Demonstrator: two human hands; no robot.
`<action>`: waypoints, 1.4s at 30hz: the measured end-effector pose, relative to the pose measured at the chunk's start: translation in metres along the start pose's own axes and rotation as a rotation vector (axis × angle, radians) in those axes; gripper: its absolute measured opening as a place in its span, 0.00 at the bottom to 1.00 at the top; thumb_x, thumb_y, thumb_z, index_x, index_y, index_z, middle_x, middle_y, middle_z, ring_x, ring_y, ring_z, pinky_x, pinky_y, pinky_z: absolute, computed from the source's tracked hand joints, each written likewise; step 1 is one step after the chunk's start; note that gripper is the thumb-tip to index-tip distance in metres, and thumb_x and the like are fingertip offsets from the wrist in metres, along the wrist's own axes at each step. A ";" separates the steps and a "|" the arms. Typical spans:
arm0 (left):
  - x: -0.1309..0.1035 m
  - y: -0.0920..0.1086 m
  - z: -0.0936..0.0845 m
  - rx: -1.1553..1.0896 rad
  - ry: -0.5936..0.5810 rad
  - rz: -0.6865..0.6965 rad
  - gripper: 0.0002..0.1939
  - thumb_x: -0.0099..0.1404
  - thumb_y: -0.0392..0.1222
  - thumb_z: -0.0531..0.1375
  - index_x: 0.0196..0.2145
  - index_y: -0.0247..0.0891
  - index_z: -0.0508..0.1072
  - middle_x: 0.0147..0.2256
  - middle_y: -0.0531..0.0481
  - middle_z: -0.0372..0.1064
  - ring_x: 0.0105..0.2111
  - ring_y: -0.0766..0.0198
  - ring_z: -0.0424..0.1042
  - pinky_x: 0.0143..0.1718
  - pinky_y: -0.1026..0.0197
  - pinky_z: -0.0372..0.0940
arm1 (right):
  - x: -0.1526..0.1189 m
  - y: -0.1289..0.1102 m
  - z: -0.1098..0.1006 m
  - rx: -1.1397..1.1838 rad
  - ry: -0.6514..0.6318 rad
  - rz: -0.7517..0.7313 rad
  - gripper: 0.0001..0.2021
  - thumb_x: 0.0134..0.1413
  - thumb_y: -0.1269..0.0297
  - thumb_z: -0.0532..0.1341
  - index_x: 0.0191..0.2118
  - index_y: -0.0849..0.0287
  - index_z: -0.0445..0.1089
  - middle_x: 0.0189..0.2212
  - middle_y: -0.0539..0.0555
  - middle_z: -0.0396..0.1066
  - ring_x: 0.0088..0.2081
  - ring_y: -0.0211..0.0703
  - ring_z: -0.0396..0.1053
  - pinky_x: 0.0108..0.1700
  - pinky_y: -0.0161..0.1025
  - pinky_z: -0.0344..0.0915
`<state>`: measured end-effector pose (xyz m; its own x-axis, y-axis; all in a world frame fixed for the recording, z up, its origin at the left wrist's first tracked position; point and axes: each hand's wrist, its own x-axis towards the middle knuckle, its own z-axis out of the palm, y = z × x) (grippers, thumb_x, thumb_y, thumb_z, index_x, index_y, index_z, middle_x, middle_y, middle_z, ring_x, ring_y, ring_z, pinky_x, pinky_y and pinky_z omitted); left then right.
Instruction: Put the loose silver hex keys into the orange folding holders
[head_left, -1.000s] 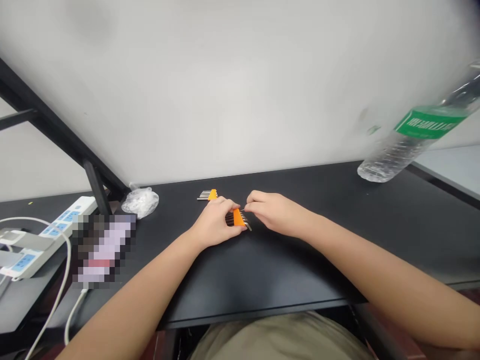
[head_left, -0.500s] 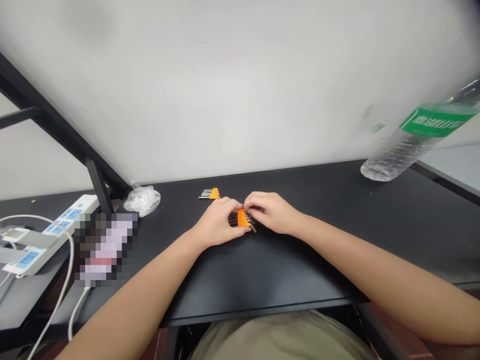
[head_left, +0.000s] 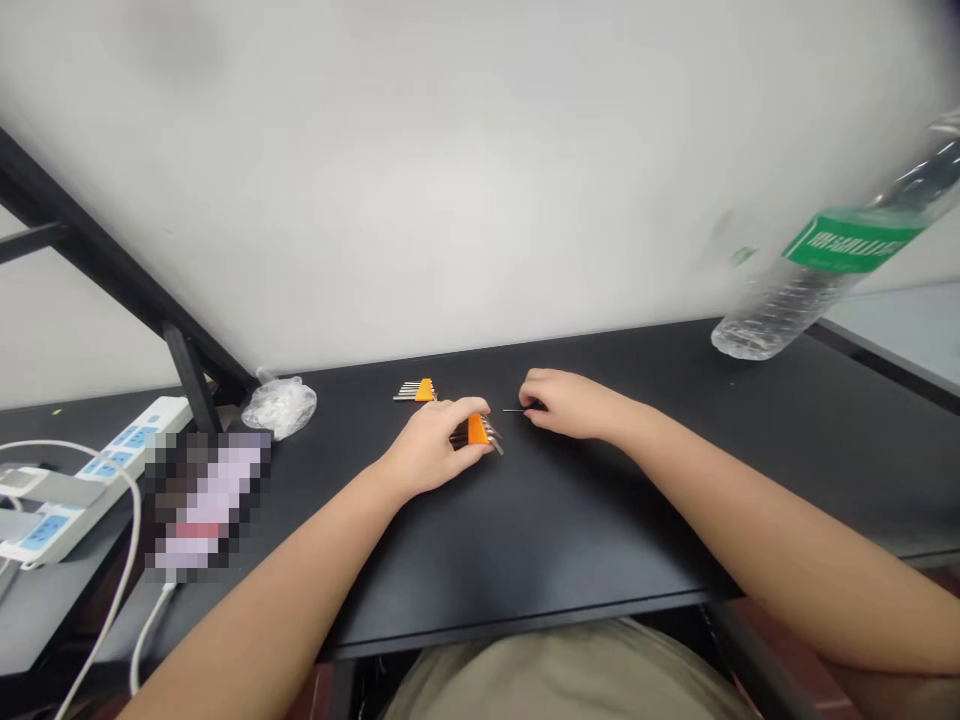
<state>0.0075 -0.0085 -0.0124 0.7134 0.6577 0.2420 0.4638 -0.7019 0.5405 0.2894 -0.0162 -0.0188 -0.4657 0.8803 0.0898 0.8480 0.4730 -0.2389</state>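
Note:
My left hand (head_left: 435,445) grips an orange hex key holder (head_left: 478,430) between thumb and fingers, low over the black table. Several dark and metallic hex keys stick out of both its sides. To the right of the holder, my right hand (head_left: 566,402) pinches a thin hex key (head_left: 513,410), whose slim shaft points left toward the holder without touching it. The rest of that key is hidden by the fingers. Behind my left hand lies a second orange holder (head_left: 425,390) with several silver hex keys.
A crumpled clear plastic bag (head_left: 280,405) lies at the back left. Nearer are a blurred-out device (head_left: 214,500) on a white cable and a white power strip (head_left: 105,480). A clear bottle with a green label (head_left: 851,242) stands at the right. Behind the black table (head_left: 525,540) rises a wall.
My right hand has moved right, away from the orange holder, drawing a thin hex key out of it. My left hand keeps its grip on the holder.

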 end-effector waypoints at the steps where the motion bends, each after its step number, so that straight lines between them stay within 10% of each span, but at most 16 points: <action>1: 0.001 0.000 -0.001 0.003 -0.008 0.015 0.18 0.66 0.47 0.64 0.53 0.46 0.72 0.44 0.50 0.76 0.41 0.57 0.74 0.44 0.55 0.69 | 0.000 -0.002 0.002 -0.022 -0.018 0.019 0.04 0.56 0.71 0.62 0.31 0.57 0.72 0.35 0.54 0.71 0.32 0.42 0.69 0.32 0.38 0.61; 18: 0.001 -0.001 -0.004 0.035 -0.008 0.014 0.17 0.65 0.46 0.64 0.51 0.45 0.72 0.45 0.51 0.77 0.39 0.59 0.76 0.44 0.56 0.69 | -0.002 -0.041 -0.015 0.266 0.147 -0.104 0.06 0.52 0.75 0.58 0.32 0.56 0.66 0.27 0.48 0.69 0.28 0.38 0.63 0.32 0.35 0.56; 30: -0.001 -0.001 0.002 -0.144 0.037 -0.123 0.31 0.62 0.45 0.66 0.58 0.47 0.58 0.44 0.51 0.78 0.42 0.56 0.78 0.45 0.52 0.71 | -0.004 -0.047 -0.017 0.141 0.210 -0.142 0.06 0.57 0.74 0.58 0.34 0.57 0.69 0.31 0.51 0.68 0.30 0.39 0.63 0.34 0.36 0.57; 42: 0.000 -0.003 0.000 -0.054 0.021 -0.096 0.24 0.60 0.47 0.68 0.52 0.44 0.67 0.46 0.48 0.75 0.44 0.54 0.77 0.45 0.52 0.72 | -0.011 -0.048 -0.020 0.033 0.247 -0.262 0.11 0.65 0.73 0.56 0.45 0.57 0.75 0.40 0.57 0.74 0.35 0.43 0.69 0.36 0.39 0.64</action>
<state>0.0060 -0.0068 -0.0138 0.6557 0.7272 0.2033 0.4999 -0.6199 0.6049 0.2586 -0.0475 0.0106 -0.5881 0.7131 0.3818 0.6972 0.6861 -0.2076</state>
